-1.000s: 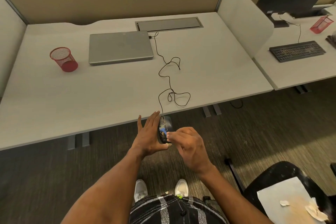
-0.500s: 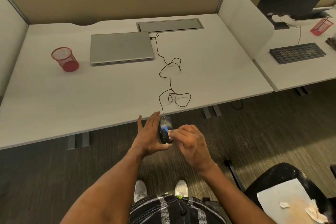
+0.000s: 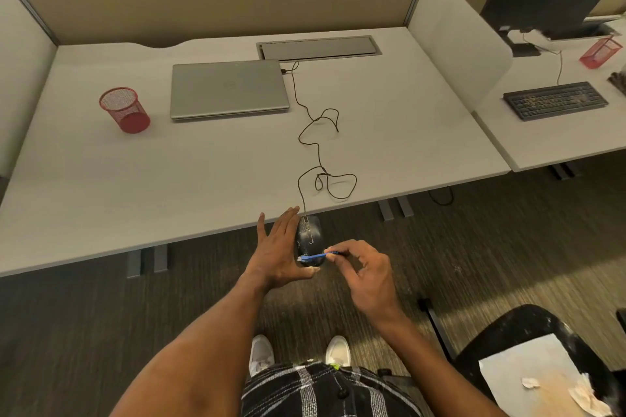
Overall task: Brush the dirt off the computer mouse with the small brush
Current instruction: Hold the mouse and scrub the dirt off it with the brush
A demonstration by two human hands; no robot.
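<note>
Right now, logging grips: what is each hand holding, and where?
Left hand cradles the mouse by its side; right hand pinches the small blue brush by its handle end.

Laptop (image 3: 229, 89) on desk (image 3: 101, 179), bin (image 3: 124, 109) to its left, mouse (image 3: 309, 237) off the front edge, cable (image 3: 318, 152) running back.

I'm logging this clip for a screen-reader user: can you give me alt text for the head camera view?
A standing person's left hand holds a black wired computer mouse just off the desk edge while the right hand sweeps a small blue brush across it. The mouse cable loops back to a closed laptop, beside a red mesh cup.
</note>
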